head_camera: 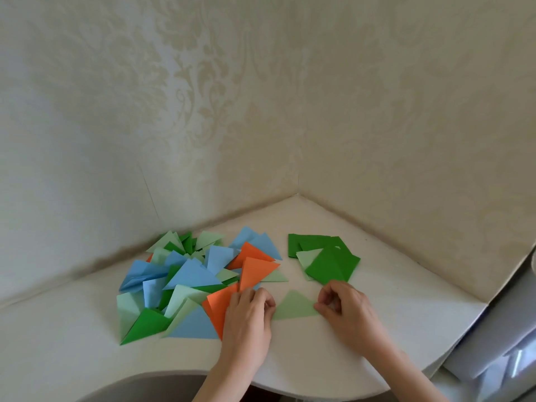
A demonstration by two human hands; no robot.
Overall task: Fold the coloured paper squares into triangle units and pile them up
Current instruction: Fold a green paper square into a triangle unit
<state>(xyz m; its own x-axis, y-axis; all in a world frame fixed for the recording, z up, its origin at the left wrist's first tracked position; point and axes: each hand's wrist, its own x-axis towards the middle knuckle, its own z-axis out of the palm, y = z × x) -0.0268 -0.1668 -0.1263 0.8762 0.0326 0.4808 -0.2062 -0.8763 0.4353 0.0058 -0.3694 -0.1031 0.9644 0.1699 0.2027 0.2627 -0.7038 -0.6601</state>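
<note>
A pale green paper triangle (294, 306) lies flat on the white table between my hands. My left hand (248, 317) pinches its left corner with curled fingers. At the right corner, my right hand (345, 304) pinches the paper the same way. Left of my hands spreads a loose pile of folded triangles (185, 280) in blue, orange, pale green and dark green. Behind my right hand lies a small stack of dark green squares (327, 256) with one pale green piece among them.
The white table (362, 343) fits into a wall corner, with patterned wallpaper behind and to the right. Its curved front edge runs below my forearms. A grey-white piece of furniture (499, 338) stands at the right edge.
</note>
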